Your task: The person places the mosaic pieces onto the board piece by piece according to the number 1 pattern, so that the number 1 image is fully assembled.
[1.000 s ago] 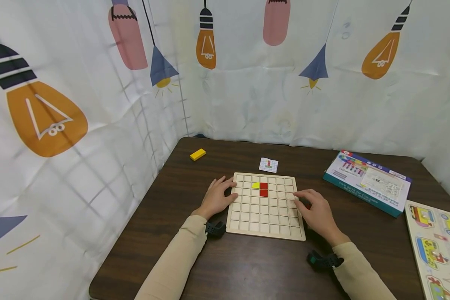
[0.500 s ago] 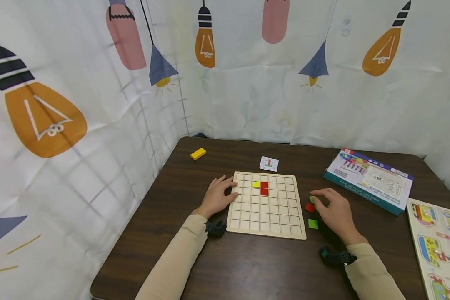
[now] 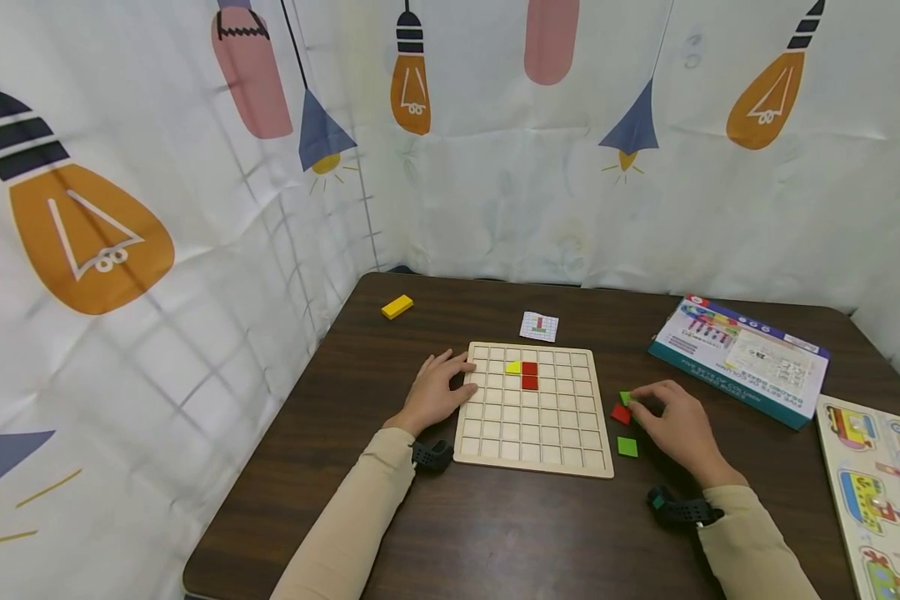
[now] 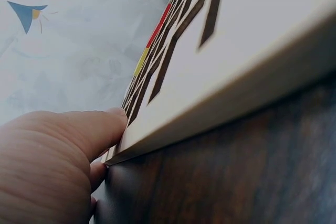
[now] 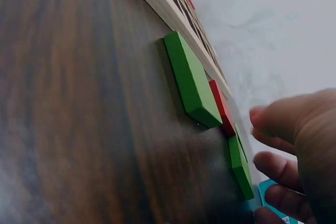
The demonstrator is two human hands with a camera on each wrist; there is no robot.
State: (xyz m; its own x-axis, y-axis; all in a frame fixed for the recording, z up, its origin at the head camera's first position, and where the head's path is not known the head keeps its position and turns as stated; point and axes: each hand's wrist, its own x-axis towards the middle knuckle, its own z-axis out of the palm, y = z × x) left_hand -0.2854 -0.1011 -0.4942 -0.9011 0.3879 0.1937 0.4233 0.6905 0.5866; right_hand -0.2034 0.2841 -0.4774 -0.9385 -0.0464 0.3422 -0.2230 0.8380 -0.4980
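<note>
A pale wooden grid board lies on the dark table. On it sit a yellow triangular tile and two red squares. My left hand rests at the board's left side, thumb and fingertips on its edge. Beyond the board's right side lie a green square tile, a red tile and a green piece partly hidden by my right fingertips. My right hand hovers at that green piece; in the right wrist view its fingers are loosely bent, with nothing visible between them.
A small pattern card lies behind the board. A yellow block is at the back left. On the right are a teal-sided box and a picture board. A patterned curtain hangs behind the table.
My right hand has moved from the board's right edge outward to the loose tiles, exposing the red and green pieces. My left hand has stayed at the board's left edge.
</note>
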